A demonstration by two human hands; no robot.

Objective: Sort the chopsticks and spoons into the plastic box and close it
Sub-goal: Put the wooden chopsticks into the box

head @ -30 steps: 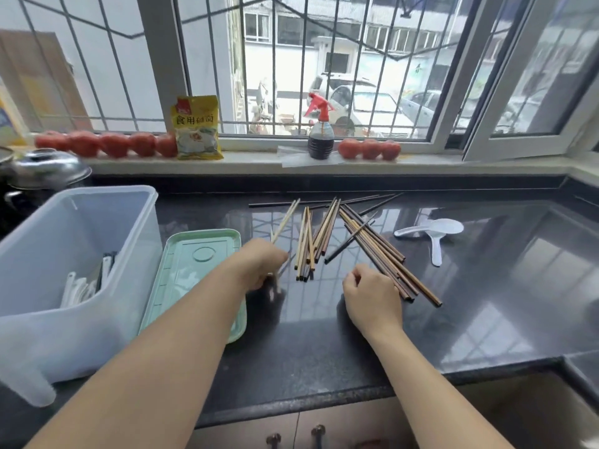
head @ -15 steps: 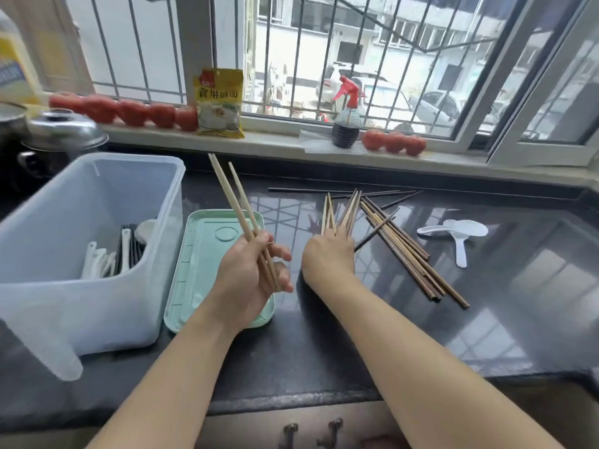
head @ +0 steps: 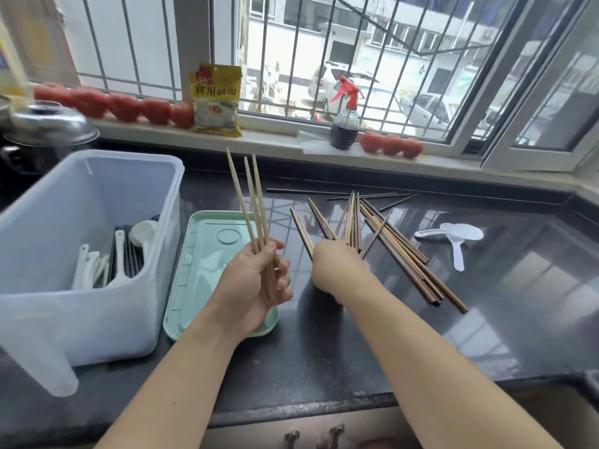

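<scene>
My left hand [head: 256,283] grips three light bamboo chopsticks [head: 251,205] that stand upright over the green lid [head: 201,270]. My right hand [head: 337,264] lies on the near ends of a few brown chopsticks [head: 351,218] on the black counter; its fingers are hidden under the hand. A larger heap of brown chopsticks [head: 405,257] spreads to its right. Two white plastic spoons [head: 457,236] lie further right. The clear plastic box [head: 97,176] stands at the left, open, with white spoons and dark chopsticks inside [head: 120,254].
On the windowsill sit rows of tomatoes [head: 123,106], a yellow packet [head: 215,98] and a spray bottle [head: 345,121]. A steel pot lid [head: 48,124] is at the far left. A few dark chopsticks [head: 308,191] lie near the counter's back edge.
My left hand lifted bamboo chopsticks off the counter and now holds three instead of two. My right hand moved left from the big heap onto the middle bundle.
</scene>
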